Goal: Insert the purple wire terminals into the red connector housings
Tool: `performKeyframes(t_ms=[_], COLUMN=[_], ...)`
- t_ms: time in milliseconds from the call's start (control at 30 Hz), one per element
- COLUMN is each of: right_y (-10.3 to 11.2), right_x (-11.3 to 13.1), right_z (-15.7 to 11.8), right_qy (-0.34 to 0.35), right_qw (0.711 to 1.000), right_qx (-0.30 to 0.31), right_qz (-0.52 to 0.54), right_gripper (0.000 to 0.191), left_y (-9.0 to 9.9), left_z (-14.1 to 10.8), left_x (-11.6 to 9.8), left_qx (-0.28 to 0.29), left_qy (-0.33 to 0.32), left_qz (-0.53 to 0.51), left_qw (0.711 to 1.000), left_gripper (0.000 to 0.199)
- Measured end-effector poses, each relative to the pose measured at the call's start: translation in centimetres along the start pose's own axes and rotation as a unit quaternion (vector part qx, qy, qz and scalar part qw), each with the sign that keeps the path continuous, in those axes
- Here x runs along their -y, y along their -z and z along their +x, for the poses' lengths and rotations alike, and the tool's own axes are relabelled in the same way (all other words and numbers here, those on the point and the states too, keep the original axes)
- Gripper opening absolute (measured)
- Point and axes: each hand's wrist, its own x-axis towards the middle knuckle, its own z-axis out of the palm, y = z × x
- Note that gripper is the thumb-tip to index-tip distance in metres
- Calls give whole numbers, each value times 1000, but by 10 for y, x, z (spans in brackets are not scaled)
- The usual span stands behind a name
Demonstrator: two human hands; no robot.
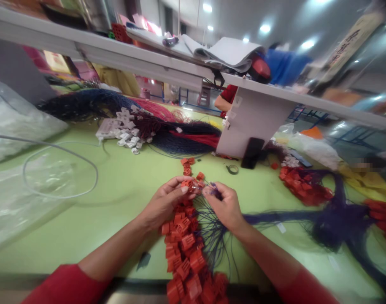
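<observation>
My left hand (170,195) is closed on a red plastic connector (187,185), held between thumb and fingers. Close beside it, my right hand (222,204) pinches thin dark purple wires (214,191), their ends toward the connector. Whether a wire end sits inside the connector is too small to tell. Below both hands a long pile of red connectors (188,240) runs down to the table's front edge. Dark wires fan out from it under my right hand and join a purple wire bundle (281,217) leading right. A few loose red connectors (187,165) lie just beyond my fingers.
Black tape (232,169) and a dark phone (252,153) are near the shelf's support panel (248,120). Wire bundles with white connectors (129,128) lie at the back. Clear plastic bags (28,190) and a grey cable loop are left; more red connectors (303,185) lie right.
</observation>
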Motion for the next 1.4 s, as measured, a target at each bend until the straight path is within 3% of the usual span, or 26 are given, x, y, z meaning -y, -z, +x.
performKeyframes(t_ms=[233, 467, 800, 1000, 1133, 1267, 1400], right_y=[1, 1, 1, 6, 13, 13, 9], right_x=[2, -1, -10, -15, -15, -13, -12], right_z=[-1, 0, -3, 8, 20, 20, 15], right_qy=[-6, -7, 9, 4, -27, -86, -79], right_qw=[1000, 999, 997, 999, 996, 991, 992], right_qx=[-3, 29, 58, 40, -57, -40, -30], right_qz=[-26, -29, -44, 5, 56, 93, 93], right_gripper=[24, 18, 14, 25, 37, 51, 48], left_y=[0, 7, 5, 12, 36, 59, 64], left_z=[-4, -2, -3, -2, 17, 59, 100], left_x=[1, 4, 12, -6, -16, -15, -14], left_qx=[12, 39, 42, 31, -13, -79, -69], left_qy=[-70, -194, -202, -209, -187, -197, -209], left_qz=[110, 253, 332, 415, 479, 512, 538], left_qw=[991, 947, 920, 885, 857, 833, 814], left_gripper=[42, 31, 29, 26, 26, 29, 28])
